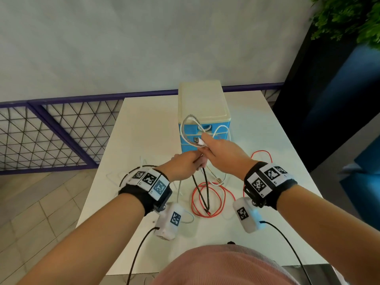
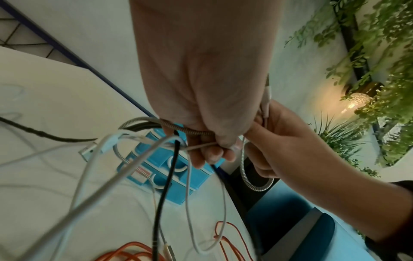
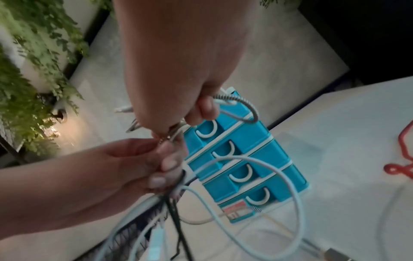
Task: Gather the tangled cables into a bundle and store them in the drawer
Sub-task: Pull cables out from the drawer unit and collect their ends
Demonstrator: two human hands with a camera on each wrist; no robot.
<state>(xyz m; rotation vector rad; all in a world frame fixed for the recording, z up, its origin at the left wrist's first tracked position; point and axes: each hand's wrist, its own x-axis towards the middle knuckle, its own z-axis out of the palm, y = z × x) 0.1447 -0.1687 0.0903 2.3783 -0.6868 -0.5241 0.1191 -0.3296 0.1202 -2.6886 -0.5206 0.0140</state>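
Both of our hands are raised above the white table [image 1: 144,124], just in front of the drawer unit [image 1: 203,112], each with fingers curled round cables. Our left hand [image 1: 185,165] grips a gathered clutch of strands: a black cable [image 1: 202,194] hangs from it down to the table, and in the left wrist view white cables [image 2: 125,169] and a silver braided cable [image 2: 185,129] pass through its fist. Our right hand [image 1: 224,155], nearer the drawer unit and touching the left, pinches a loop of the silver braided cable together with a white one, the loop arching up across the unit's blue front.

An orange cable [image 1: 207,199] lies coiled on the table on our side of the drawer unit, under the hanging black cable, with another stretch of it to the right of the unit. Four blue drawers [image 3: 243,159] with white curved handles show in the right wrist view, all pushed in. Green plants [image 1: 349,17] hang well beyond the unit, to its right.
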